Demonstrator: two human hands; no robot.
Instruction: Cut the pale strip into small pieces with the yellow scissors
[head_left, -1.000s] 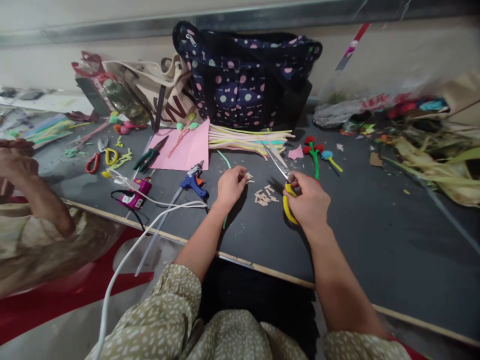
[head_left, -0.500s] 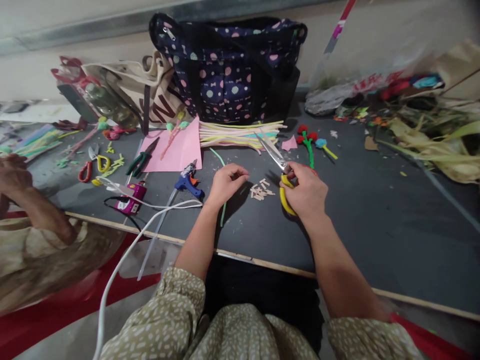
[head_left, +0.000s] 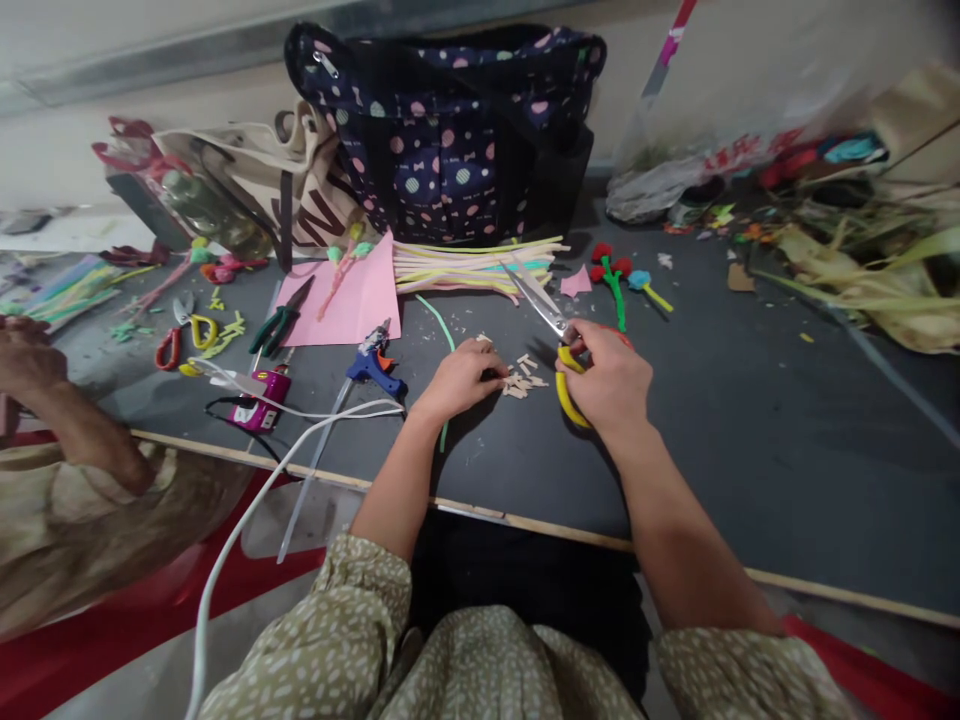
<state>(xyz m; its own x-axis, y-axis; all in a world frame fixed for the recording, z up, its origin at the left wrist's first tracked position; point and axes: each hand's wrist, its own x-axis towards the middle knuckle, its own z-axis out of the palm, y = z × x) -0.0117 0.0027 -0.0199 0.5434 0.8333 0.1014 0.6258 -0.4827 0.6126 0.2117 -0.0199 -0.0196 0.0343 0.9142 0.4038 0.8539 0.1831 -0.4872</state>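
Note:
My right hand (head_left: pixel 611 375) grips yellow-handled scissors (head_left: pixel 536 300), their blades parted slightly and pointing up and left. My left hand (head_left: pixel 463 380) rests low over the table, its fingers curled together at the left edge of a small pile of cut beige pieces (head_left: pixel 523 380). Whatever is between those fingertips is hidden. One pale bit (head_left: pixel 484 338) shows just above the knuckles. Partly under my left wrist runs a thin green strip (head_left: pixel 436 318). Behind both hands lies a bundle of pale and yellow pipe cleaners (head_left: pixel 457 268).
A blue glue gun (head_left: pixel 375 365), its white cord, a magenta box (head_left: pixel 260 400) and green-handled pliers (head_left: pixel 281 320) lie left. Pink paper (head_left: pixel 375 300) and a dotted bag (head_left: pixel 442 140) stand behind; red flowers (head_left: pixel 611 270) lie right. Another person's hand (head_left: pixel 30 360) is far left.
My left hand has moved down a little, and its fingers have come to the beige pile. My right hand holds the scissors almost unchanged. The view has shifted slightly.

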